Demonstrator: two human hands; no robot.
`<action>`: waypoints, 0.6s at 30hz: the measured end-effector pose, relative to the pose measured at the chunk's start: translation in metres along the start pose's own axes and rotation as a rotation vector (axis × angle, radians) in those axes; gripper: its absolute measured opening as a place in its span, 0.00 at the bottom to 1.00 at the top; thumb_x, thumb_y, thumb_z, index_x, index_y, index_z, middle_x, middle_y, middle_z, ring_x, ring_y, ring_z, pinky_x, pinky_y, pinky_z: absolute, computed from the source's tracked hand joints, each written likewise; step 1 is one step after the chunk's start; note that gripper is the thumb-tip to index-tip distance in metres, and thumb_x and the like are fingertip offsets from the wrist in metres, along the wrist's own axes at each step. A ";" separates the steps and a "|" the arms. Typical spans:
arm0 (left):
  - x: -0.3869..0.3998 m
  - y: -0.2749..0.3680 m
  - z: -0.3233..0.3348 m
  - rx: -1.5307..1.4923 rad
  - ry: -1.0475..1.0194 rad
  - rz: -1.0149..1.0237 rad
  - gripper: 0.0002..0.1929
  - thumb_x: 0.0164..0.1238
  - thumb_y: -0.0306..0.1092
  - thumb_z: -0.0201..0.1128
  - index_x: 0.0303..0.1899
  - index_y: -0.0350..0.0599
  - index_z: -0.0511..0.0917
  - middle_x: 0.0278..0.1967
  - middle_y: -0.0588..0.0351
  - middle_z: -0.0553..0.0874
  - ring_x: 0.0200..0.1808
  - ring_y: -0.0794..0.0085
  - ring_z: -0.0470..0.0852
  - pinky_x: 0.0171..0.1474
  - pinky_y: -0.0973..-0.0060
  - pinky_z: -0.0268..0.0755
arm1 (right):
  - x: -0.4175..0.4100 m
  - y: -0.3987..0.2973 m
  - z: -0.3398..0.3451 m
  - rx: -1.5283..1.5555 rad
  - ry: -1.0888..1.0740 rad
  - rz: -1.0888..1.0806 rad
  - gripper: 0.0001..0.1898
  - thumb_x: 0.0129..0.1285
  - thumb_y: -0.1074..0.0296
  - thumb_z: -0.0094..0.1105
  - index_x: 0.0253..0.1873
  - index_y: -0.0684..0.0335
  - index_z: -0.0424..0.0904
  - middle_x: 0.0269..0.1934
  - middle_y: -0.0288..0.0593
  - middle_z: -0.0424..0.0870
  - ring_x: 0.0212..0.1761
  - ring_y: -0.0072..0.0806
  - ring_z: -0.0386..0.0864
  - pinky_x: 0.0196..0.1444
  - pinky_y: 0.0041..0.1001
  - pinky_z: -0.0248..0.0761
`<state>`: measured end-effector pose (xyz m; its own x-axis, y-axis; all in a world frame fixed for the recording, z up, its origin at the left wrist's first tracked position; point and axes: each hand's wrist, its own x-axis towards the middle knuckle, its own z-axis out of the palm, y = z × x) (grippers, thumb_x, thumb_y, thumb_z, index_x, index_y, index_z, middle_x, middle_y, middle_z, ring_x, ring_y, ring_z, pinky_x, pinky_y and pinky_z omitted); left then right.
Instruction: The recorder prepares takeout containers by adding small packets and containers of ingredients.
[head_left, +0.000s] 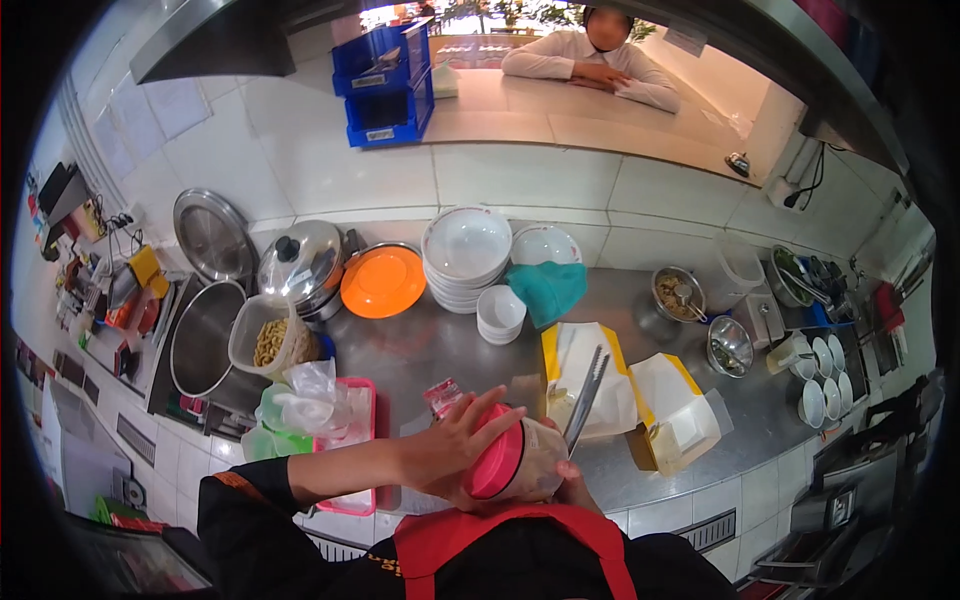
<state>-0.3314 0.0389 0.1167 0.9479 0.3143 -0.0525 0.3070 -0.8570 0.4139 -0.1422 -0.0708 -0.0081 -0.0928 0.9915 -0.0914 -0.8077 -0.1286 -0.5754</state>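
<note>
A clear plastic jar (541, 461) with a pink screw lid (496, 459) is held tilted in front of my chest. My left hand (427, 454) lies over the lid, its fingers spread across the top and side. At the other end, my right hand (576, 486) grips the jar's body and is partly hidden behind it. Metal tongs (586, 397) stick up beside the jar from my right hand, jaws pointing away from me. What is inside the jar is blurred. Just beyond my left fingers sits a small red-and-white packet (442, 395).
Two open yellow-and-white food boxes (600, 390) stand on the steel counter (465, 360) at right. Stacked white bowls (466, 244), a teal cloth (551, 289) and an orange plate (382, 279) sit behind. A pink tray (364, 397) is at left. Beyond the hatch leans a person (592, 64).
</note>
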 end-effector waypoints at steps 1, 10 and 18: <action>0.004 -0.003 0.001 0.011 0.001 0.017 0.61 0.33 0.53 0.76 0.67 0.41 0.42 0.62 0.31 0.52 0.66 0.39 0.53 0.64 0.54 0.57 | -0.001 -0.001 -0.001 0.033 0.024 0.020 0.43 0.46 0.54 0.63 0.67 0.53 0.51 0.64 0.50 0.59 0.66 0.45 0.61 0.65 0.43 0.59; 0.025 0.002 0.017 -0.180 0.146 -0.119 0.57 0.28 0.49 0.76 0.65 0.46 0.52 0.61 0.34 0.56 0.63 0.40 0.58 0.63 0.54 0.58 | -0.002 -0.023 -0.001 0.141 0.129 0.121 0.45 0.46 0.52 0.63 0.69 0.49 0.50 0.68 0.48 0.54 0.67 0.44 0.59 0.66 0.42 0.59; 0.036 -0.014 0.029 -0.563 0.228 -0.324 0.56 0.33 0.51 0.76 0.65 0.47 0.49 0.59 0.37 0.58 0.63 0.45 0.59 0.64 0.56 0.57 | 0.013 -0.025 -0.033 -0.091 0.126 0.062 0.46 0.42 0.51 0.64 0.68 0.45 0.48 0.64 0.46 0.58 0.65 0.42 0.62 0.61 0.43 0.63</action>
<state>-0.2990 0.0501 0.0828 0.7553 0.6496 -0.0864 0.4225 -0.3819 0.8220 -0.1046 -0.0553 -0.0216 -0.0625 0.9720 -0.2267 -0.7462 -0.1964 -0.6361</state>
